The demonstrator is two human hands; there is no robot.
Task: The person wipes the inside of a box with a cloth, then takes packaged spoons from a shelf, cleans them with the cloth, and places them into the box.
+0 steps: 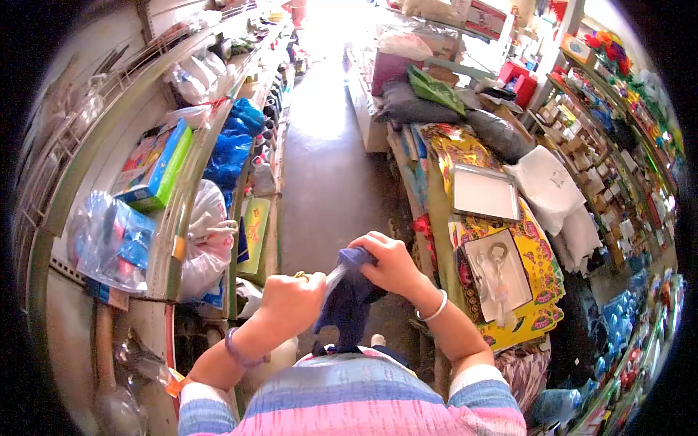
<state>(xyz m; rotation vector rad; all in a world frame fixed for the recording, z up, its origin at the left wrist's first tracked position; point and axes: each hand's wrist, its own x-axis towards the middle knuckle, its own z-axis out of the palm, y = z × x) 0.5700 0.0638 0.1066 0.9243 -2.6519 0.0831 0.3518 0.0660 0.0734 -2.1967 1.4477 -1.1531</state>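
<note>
We observe the right grip (390,263) pinching the top of a dark blue cloth (345,307), the left grip (292,301) clenched on a pale strip (335,277) beside it.

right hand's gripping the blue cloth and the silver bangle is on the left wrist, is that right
Not quite: in the head view, the silver bangle is on the right wrist; the left wrist wears a purple bangle. The right hand is indeed gripping the blue cloth.

The cloth (349,299) is navy, the shirt (342,396) striped pink and blue
</note>
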